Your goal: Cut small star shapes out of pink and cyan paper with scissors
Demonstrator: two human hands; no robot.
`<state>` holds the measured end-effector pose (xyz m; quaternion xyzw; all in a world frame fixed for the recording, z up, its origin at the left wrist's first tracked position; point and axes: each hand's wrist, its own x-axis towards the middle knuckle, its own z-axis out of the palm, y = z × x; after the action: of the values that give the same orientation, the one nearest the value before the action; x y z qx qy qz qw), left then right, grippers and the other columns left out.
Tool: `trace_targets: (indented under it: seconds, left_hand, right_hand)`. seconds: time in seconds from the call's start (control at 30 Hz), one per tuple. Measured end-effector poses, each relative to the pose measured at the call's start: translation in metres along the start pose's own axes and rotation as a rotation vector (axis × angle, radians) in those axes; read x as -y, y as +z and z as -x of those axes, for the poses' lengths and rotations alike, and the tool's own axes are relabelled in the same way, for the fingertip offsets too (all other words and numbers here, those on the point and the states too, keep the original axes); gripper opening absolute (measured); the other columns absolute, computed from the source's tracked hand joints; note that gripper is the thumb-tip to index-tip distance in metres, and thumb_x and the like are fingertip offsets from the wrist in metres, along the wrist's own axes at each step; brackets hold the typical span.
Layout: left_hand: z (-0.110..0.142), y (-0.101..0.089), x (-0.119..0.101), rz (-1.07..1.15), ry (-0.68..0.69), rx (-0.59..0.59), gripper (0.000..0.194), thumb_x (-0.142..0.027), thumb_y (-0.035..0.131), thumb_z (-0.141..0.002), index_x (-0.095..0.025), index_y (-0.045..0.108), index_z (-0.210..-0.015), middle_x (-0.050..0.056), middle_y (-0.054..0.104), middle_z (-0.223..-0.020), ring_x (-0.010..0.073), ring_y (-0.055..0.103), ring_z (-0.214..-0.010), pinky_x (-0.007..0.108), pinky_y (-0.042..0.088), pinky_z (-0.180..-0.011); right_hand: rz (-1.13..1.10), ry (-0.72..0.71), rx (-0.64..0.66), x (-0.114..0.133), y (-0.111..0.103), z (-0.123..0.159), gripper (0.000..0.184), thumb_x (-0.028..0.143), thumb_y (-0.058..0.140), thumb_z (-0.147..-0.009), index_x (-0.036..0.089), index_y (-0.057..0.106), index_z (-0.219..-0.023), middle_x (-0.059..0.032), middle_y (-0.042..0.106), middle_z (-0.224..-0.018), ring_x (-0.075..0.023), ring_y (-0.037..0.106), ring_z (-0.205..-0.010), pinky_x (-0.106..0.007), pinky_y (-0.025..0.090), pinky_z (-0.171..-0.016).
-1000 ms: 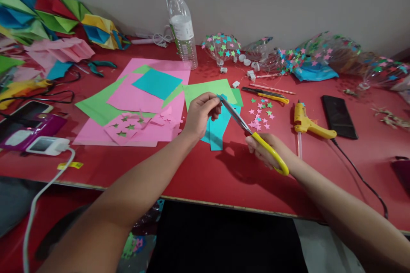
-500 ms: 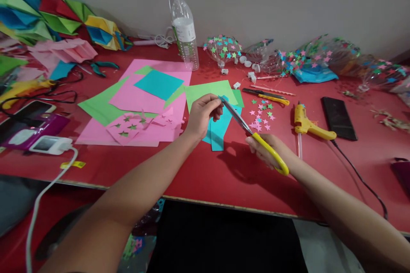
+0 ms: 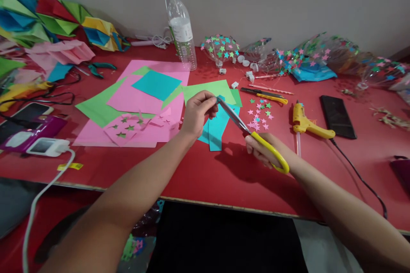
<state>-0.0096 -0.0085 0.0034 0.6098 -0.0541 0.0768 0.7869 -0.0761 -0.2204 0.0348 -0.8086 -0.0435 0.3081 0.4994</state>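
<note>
My left hand (image 3: 197, 113) is closed in a pinch just above the red table (image 3: 205, 175), fingertips at the tip of the scissors; what it pinches is too small to name. My right hand (image 3: 264, 151) grips the yellow-handled scissors (image 3: 253, 134), whose blades point up-left toward the left fingers. Under both hands lies a teal paper piece (image 3: 215, 130), partly over a green sheet (image 3: 209, 89). A scatter of small pink, green and blue paper stars (image 3: 261, 113) lies right of the blades.
Pink, green and teal sheets (image 3: 141, 94) lie left, one pink sheet with star holes. A water bottle (image 3: 182, 30) stands at the back. A yellow glue gun (image 3: 306, 123), black phone (image 3: 338, 117), cutter (image 3: 265, 94), star-covered plastic (image 3: 221, 47), folded paper shapes (image 3: 57, 21) and a charger (image 3: 48, 146) surround.
The view has shifted slightly. Both hands have stayed together at the scissor tip, drifting a little left; the blades remain nearly closed.
</note>
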Motion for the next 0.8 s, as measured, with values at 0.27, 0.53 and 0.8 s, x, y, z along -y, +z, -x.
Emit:
trace_targets:
  seconds: [0.27, 0.53, 0.8]
  left_hand:
    - [0.0075, 0.0062, -0.0011, -0.022, -0.011, -0.032, 0.011, -0.023, 0.060, -0.076, -0.019, 0.056, -0.067, -0.003, 0.057, -0.056, 0.0066, 0.051, -0.046, 0.019, 0.040, -0.044]
    - [0.0097, 0.0089, -0.0004, -0.013, -0.018, -0.022, 0.015, -0.023, 0.060, -0.078, -0.020, 0.055, -0.065, -0.003, 0.057, -0.056, 0.0062, 0.050, -0.047, 0.020, 0.040, -0.045]
    - [0.0094, 0.0087, 0.0004, -0.009, -0.036, -0.008, 0.015, -0.022, 0.059, -0.078, -0.020, 0.054, -0.064, -0.003, 0.056, -0.056, 0.0065, 0.049, -0.047, 0.020, 0.039, -0.045]
  right_hand:
    - [-0.020, -0.011, 0.015, 0.0020, 0.0021, 0.0007, 0.047, 0.061, 0.047, -0.089, 0.020, 0.048, -0.067, 0.0097, 0.037, -0.036, -0.0055, 0.034, -0.026, -0.020, 0.031, -0.032]
    - [0.007, -0.043, 0.005, -0.0001, 0.0065, 0.0008, 0.049, 0.066, 0.045, -0.086, 0.020, 0.049, -0.069, 0.0092, 0.038, -0.035, -0.0070, 0.037, -0.027, -0.020, 0.031, -0.033]
    - [-0.011, 0.012, -0.040, 0.0004, 0.0094, 0.0017, 0.052, 0.070, 0.046, -0.082, 0.021, 0.045, -0.066, 0.0096, 0.037, -0.034, -0.0065, 0.034, -0.025, -0.020, 0.029, -0.031]
